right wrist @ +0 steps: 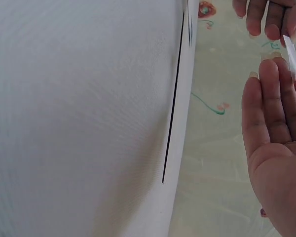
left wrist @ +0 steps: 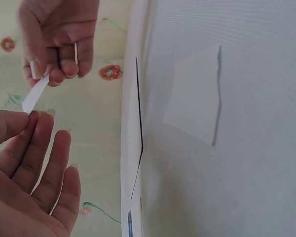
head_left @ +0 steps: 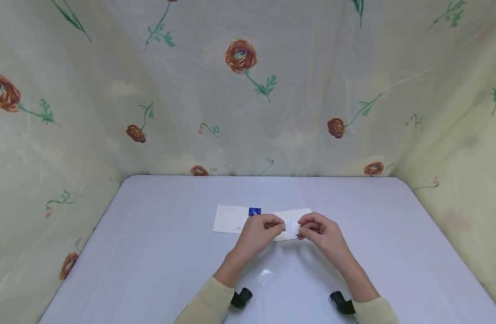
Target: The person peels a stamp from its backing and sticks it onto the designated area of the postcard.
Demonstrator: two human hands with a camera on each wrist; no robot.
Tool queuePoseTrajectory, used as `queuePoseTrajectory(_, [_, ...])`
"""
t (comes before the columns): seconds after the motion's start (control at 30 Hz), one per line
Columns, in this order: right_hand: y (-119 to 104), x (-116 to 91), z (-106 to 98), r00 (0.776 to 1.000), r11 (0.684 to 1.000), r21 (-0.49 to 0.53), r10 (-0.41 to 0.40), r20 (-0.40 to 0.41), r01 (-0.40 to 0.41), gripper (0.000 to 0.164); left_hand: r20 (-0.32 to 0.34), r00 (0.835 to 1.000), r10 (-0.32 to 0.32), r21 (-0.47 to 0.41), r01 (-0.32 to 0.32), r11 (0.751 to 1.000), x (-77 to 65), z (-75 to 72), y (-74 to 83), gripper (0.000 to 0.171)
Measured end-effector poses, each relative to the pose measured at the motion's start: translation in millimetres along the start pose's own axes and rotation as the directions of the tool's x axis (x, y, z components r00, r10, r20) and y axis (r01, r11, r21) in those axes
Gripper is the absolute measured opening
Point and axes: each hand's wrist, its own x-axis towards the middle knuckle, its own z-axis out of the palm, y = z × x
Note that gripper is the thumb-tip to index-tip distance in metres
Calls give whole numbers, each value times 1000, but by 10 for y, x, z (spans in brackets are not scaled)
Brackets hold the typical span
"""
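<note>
Thumb and fingertips of my left hand [head_left: 257, 233] pinch one end of a small, thin white strip [left wrist: 35, 94], which looks like tape or a sticker. The other end is pinched by my right hand [head_left: 325, 235], so the strip spans the gap between both hands. In the head view it looks pale and partly see-through. Below the hands lies a white card or envelope [head_left: 281, 217] on the table, partly covered by them. Just left of it is a white card [head_left: 230, 219] with a dark blue picture [head_left: 254, 211] at its upper right corner.
A clear square of film [head_left: 265, 277] lies on the white table [head_left: 158, 252] nearer to me; the left wrist view also shows this film [left wrist: 195, 96]. Black wrist devices [head_left: 242, 298] sit at both sleeves. A flowered curtain [head_left: 296, 99] hangs behind the table and at its sides.
</note>
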Motion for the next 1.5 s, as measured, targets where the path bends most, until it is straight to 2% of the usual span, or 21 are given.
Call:
queuePoseTrajectory(0.2, [29,2,3,998,999,3,35,45,-35,24,-5,1000,12,-44,-12,999,-1,30,-54,17])
queuePoseTrajectory(0.4, [52,10,5,994,996,-13,89,62,-89,26,-9,1000,10,-41,-10,999,4,32,-52,15])
queuePoseTrajectory(0.73, [23,1,2,991,994,-43,104,89,-101,29,-4,1000,-10,-58,10,998,11,21,-69,20])
queuePoseTrajectory(0.97, [7,5,-39,998,998,27,54,45,-55,31,64,998,-3,-167,14,986,12,8,-35,29])
queuePoseTrajectory(1.17, [-11,0,-37,999,998,49,42,1,-42,34,90,996,-6,-143,19,990,1,24,-23,26])
queuePoseTrajectory(1.5, [-53,-11,5,999,998,46,33,-41,-31,31,72,997,15,-125,-6,992,5,57,-40,16])
